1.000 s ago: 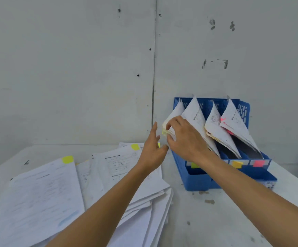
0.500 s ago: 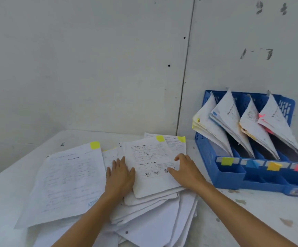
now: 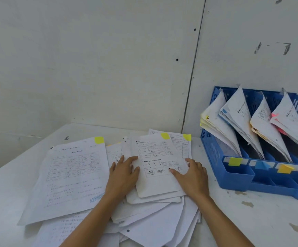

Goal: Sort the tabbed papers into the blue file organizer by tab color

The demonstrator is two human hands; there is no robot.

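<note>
A loose pile of white printed papers (image 3: 150, 216) lies on the table in front of me. The top sheet (image 3: 155, 157) carries a yellow tab (image 3: 165, 135) at its upper edge. My left hand (image 3: 124, 172) rests flat at that sheet's left edge, fingers apart. My right hand (image 3: 192, 174) lies on its right side, fingers spread over the print. To the right stands the blue file organizer (image 3: 237, 180), its slots labelled yellow (image 3: 235, 161), blue, orange and pink, each holding leaning papers.
A larger sheet with a yellow tab (image 3: 70, 179) lies left of the pile, and another yellow-tabbed sheet (image 3: 183, 143) peeks out behind the top one. The white table (image 3: 251, 220) meets a white wall at the back. The table's left edge runs diagonally.
One second ago both hands were up at the organizer's leftmost slot. They came down onto the paper pile, and in the last half second they have barely shifted on the top sheet.
</note>
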